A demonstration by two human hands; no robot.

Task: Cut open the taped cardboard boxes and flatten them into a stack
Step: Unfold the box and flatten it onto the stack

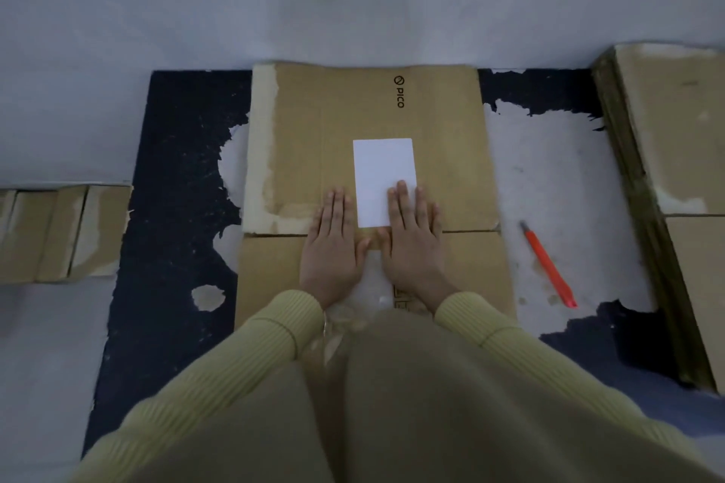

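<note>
Flattened box [431, 169]: brown cardboard lying flat on a dark mat [176, 247] straight in front of me. Its long axis runs from near to far, and the near end is hidden under my arms.
Fold line: a crease crosses the box from left to right, just under my palms.
Print [399, 92]: the word PICO sits at the far right of the box, turned sideways so it reads along the near-to-far axis.
White label [382, 165]: a blank rectangle at the middle of the box, with its long side also running near to far.
Left hand [331, 247]: my grip is open, palm down, fingers straight and together. It presses on the cardboard just left of the label, fingers pointing far.
Right hand [416, 243]: my grip is open here too, palm flat. The fingertips lie over the label's near right corner.
Tape [372, 286]: crinkled clear tape shows between my wrists.
Cutter [549, 267]: an orange knife lies on the mat right of the box, apart from it and untouched. It is slanted, grey tip to the far left and tail to the near right.
Stack [674, 129]: flattened cardboard is piled at the right edge of the mat, running near to far.
Boxes [59, 235]: brown cardboard boxes sit at the far left, off the mat.
Sleeves [251, 365]: ribbed pale yellow, reaching to both wrists.
</note>
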